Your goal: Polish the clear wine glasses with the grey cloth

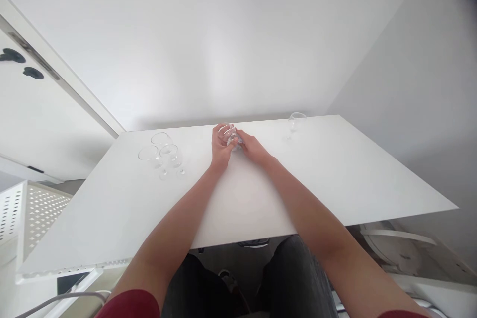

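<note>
A clear stemmed wine glass (225, 132) is held between both hands near the back of the white table (246, 208). Its bowl rests in my left hand (219, 152), whose fingers curl around the far side while the thumb reaches toward the stem. My right hand (254, 147) is closed at the glass's lower end, where the fingers cover most of the stem and foot. A small bluish patch shows between the hands, too little to identify. To the left stand three similar glasses (169, 151) close together, and another glass (297, 120) is at the back right.
A white wall (223, 49) rises directly behind the table. Off the table's left side are a perforated white panel (44, 203) and a door with dark handles (13, 55). A grey cable (63, 297) runs at lower left. My legs are below the front edge.
</note>
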Demonstrator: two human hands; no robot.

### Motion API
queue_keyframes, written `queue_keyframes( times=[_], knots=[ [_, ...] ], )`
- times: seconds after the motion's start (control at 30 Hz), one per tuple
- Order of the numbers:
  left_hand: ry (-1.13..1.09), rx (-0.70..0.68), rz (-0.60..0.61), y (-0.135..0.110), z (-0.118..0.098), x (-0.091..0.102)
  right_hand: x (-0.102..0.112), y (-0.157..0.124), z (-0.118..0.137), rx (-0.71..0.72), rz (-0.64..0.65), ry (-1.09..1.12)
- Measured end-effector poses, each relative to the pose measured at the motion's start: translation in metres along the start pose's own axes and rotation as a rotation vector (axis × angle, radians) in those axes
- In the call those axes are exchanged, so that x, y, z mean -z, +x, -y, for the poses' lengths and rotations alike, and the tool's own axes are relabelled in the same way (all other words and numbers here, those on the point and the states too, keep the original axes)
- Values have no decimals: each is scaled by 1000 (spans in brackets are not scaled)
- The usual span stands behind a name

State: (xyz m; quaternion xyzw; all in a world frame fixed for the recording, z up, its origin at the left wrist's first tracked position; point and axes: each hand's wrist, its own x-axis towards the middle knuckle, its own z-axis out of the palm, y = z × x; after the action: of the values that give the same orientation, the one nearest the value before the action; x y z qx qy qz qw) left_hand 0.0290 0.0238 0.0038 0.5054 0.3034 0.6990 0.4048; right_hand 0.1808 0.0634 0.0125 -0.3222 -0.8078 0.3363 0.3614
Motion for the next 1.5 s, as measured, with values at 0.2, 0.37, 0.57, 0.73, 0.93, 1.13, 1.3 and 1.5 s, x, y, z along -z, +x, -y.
queue_keyframes(
  times=[0.2, 0.37, 0.57, 0.73, 0.93, 1.13, 1.3, 1.5],
  knots=[
    [-26, 46, -32, 2, 8, 4, -1, 3, -9, -108, -129, 28],
    [-40, 68, -22, 1, 10, 2, -3, 6, -13, -190, -282, 29],
    [-15, 71, 12, 0, 6, 1, 2, 5, -10, -192, -501, 152],
    [82, 34, -103, 2, 7, 2, 7, 2, -13, -240, -487, 111],
    [235, 10, -130, 1, 11, 3, -4, -2, -1, 0, 31, -214],
    [273, 29, -166, 4, 12, 5, -12, -4, 15, -36, 244, -480],
    [277, 70, -146, 4, 13, 4, -25, -5, 21, -145, 246, -632],
    [209, 88, -186, 3, 16, 7, -33, -7, 29, -280, 165, -677]
  ],
)
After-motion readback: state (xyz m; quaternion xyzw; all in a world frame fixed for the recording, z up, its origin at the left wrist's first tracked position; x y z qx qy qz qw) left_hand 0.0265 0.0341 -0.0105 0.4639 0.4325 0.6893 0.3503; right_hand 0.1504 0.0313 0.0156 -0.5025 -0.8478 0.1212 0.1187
